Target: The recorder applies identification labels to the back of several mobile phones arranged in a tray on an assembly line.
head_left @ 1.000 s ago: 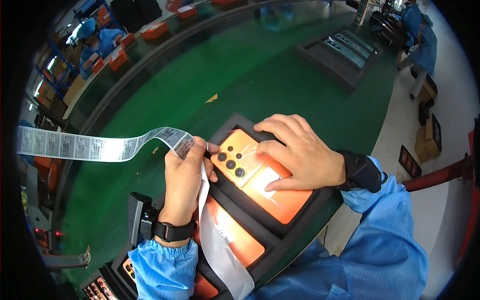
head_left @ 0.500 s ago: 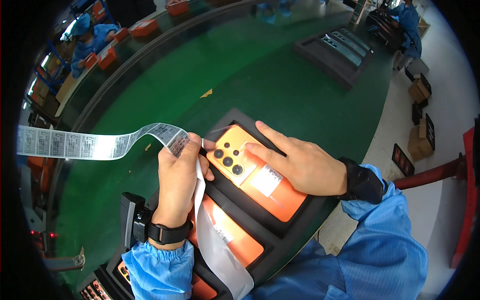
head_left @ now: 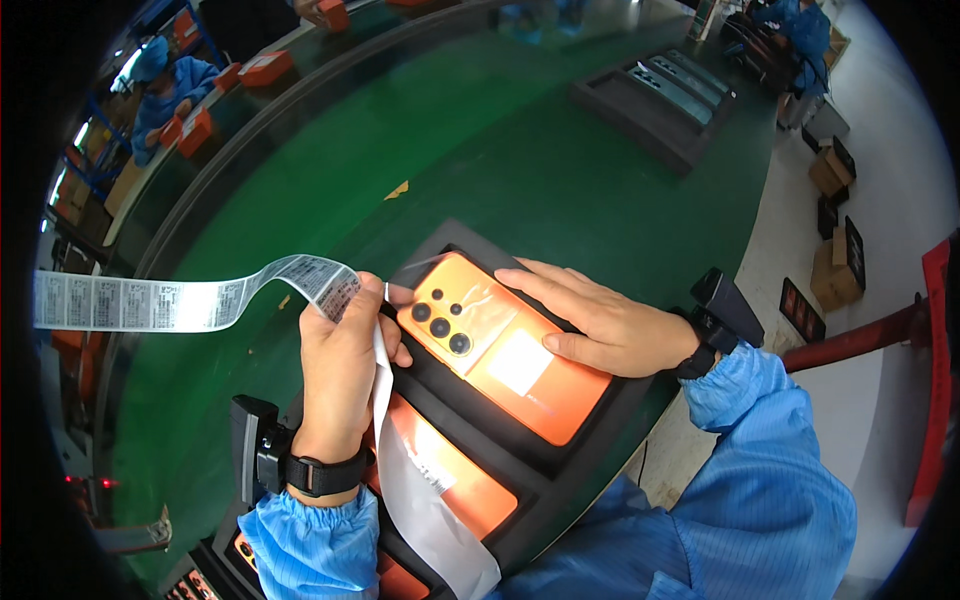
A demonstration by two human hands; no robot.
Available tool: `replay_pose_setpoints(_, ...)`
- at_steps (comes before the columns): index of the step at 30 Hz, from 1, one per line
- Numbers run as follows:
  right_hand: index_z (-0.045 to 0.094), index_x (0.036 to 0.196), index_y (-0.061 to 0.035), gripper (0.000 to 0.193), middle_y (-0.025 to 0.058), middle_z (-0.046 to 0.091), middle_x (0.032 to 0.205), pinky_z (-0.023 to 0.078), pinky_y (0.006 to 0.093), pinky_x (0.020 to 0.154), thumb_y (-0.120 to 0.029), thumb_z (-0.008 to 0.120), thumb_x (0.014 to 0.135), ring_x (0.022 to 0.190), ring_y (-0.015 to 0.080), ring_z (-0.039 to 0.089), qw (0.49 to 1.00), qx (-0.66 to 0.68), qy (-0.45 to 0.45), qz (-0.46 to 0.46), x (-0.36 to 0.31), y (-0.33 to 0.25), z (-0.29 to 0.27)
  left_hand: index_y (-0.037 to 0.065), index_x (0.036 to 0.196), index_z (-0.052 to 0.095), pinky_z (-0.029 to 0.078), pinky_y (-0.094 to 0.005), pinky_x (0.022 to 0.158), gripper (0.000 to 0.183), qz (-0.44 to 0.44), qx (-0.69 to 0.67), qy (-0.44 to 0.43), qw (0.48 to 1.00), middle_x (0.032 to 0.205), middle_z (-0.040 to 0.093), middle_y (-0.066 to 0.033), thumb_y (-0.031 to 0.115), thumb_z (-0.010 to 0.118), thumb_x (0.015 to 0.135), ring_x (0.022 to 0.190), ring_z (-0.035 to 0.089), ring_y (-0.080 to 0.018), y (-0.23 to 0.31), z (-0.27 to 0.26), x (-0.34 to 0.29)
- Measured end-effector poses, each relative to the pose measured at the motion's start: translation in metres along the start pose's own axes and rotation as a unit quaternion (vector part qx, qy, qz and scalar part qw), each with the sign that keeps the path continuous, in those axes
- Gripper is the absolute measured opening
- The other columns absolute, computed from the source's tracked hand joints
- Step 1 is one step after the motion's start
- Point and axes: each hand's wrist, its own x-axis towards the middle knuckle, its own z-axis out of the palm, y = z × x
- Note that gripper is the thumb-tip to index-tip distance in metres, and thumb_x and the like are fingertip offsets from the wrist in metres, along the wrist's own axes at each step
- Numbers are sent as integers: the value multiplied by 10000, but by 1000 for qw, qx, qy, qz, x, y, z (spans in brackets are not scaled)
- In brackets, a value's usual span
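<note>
A long strip of printed labels (head_left: 95, 302) comes in from the left and is pinched in my left hand (head_left: 335, 370). Below that hand its pale backing (head_left: 425, 515) hangs down over the tray. Beside my left fingertips lies an orange phone (head_left: 555, 405), back up, in a slot of a black tray (head_left: 455, 238). Clear film seems to cover its camera end, and a white label (head_left: 515, 362) on its back shines with glare. Flat along the phone's right side rests my right hand (head_left: 605, 325), fingers stretched out, thumb near the label. Another orange phone (head_left: 485, 497) is partly under the backing.
Farther back on the green table (head_left: 490, 175) sits a second dark tray (head_left: 655, 130) with several bluish phones. A person in blue (head_left: 170, 95) handles orange boxes at the far left. Cartons (head_left: 835, 275) and a red bar (head_left: 860, 343) are on the right.
My right hand has shifted from the camera end, its thumb now beside the label, fingers along the phone's edge. My left hand still holds the strip. The whole view has shifted slightly.
</note>
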Motion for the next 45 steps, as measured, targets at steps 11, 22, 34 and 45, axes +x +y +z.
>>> replay_pose_setpoints(11,197,1399,-42,773,264,254,1386,215,382,1062,-331,598,804,1307,324,254,997,67,33,-12,11,6,2,-10,879,519,443,-234,426,143,3,22,-2,1000,808,604,-149,130,498,899,482,471,-88,2,-2,4)
replay_pose_setpoints(22,149,1409,-81,737,195,577,848,488,440,586,-303,545,829,690,352,600,987,-142,71,25,28,-4,8,20,887,456,388,-226,386,148,4,14,-4,1000,841,616,-182,162,495,894,435,407,-83,1,0,-1)
replay_pose_setpoints(34,483,1218,-47,459,172,546,1131,417,423,870,-280,548,827,1065,304,508,955,-107,202,-189,28,-21,-7,51,873,527,428,-244,742,163,-183,132,-359,906,1018,606,-87,172,630,837,836,532,-85,21,8,-59)
replay_pose_setpoints(45,590,1018,-41,293,146,619,849,470,428,700,-252,560,816,818,322,595,944,-198,-127,-233,15,-93,1,-44,797,584,497,-445,697,174,-25,80,-148,985,733,629,-196,42,703,704,798,634,-379,102,-133,-248)
